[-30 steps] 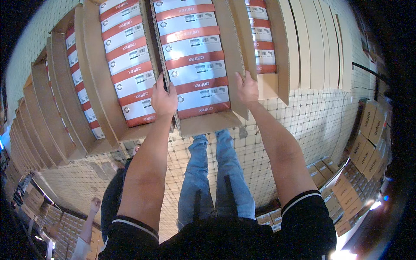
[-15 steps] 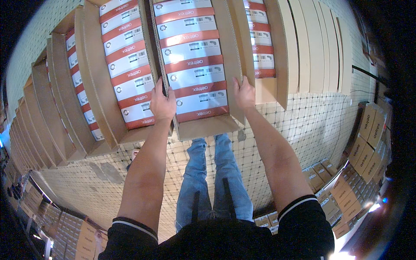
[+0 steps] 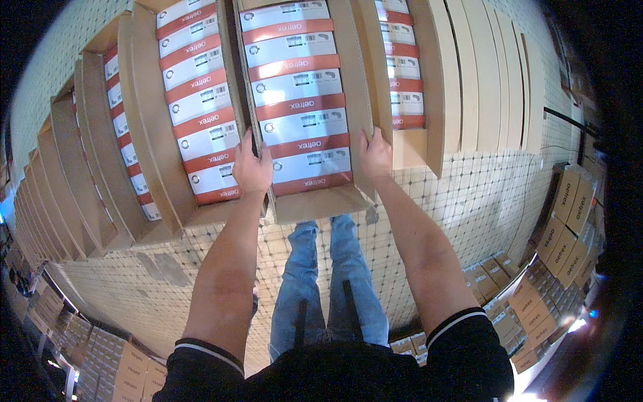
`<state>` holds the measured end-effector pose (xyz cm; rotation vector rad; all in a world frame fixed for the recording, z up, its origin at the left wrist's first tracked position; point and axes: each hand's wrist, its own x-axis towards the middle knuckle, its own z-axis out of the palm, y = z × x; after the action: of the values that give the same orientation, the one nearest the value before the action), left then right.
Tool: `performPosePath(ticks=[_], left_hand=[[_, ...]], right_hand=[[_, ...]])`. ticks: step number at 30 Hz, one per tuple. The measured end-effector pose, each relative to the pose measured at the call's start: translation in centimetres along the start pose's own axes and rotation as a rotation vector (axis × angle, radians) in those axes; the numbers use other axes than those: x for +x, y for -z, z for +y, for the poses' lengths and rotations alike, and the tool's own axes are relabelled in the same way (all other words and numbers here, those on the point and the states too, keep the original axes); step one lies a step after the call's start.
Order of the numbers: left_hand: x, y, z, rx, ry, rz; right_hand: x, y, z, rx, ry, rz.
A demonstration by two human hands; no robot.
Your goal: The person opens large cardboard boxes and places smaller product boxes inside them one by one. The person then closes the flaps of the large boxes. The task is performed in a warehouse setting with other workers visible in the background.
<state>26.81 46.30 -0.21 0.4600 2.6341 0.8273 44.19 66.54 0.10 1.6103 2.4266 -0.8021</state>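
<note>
An open brown cardboard carton (image 3: 320, 204) stands in front of me, packed with a column of white shoe boxes (image 3: 310, 124) with orange-red edges. My left hand (image 3: 254, 166) is closed over its left wall, fingers hooked down at the gap beside the neighbouring carton (image 3: 154, 134). On the opposite side, my right hand (image 3: 376, 155) grips the flap (image 3: 358, 100) along the right wall, its thumb on the inner side. The fingertips of both hands are partly hidden by the cardboard. The carton's near flap lies folded outward toward my legs.
More open cartons of shoe boxes run in a row to the left. To the right stand another filled carton (image 3: 406, 74) and several flat cardboard panels or closed flaps (image 3: 482, 80). Tiled floor (image 3: 442, 208) lies around my legs. Stacked cartons (image 3: 566, 214) line the right side.
The carton and both hands sit slightly lower in the view, as do the cartons on the right. Both hands keep their hold on the carton's sides.
</note>
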Motion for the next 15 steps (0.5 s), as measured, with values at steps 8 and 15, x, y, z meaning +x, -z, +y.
performPosePath(ticks=[8,15], left_hand=[[0.16,-0.12,-0.24,0.059,-0.045,0.017],[0.08,-0.19,-0.49,0.057,-0.047,0.016]], right_hand=[[-0.24,-0.71,0.23,-0.018,0.066,0.086],[-0.34,-0.5,0.23,-0.015,0.067,0.066]])
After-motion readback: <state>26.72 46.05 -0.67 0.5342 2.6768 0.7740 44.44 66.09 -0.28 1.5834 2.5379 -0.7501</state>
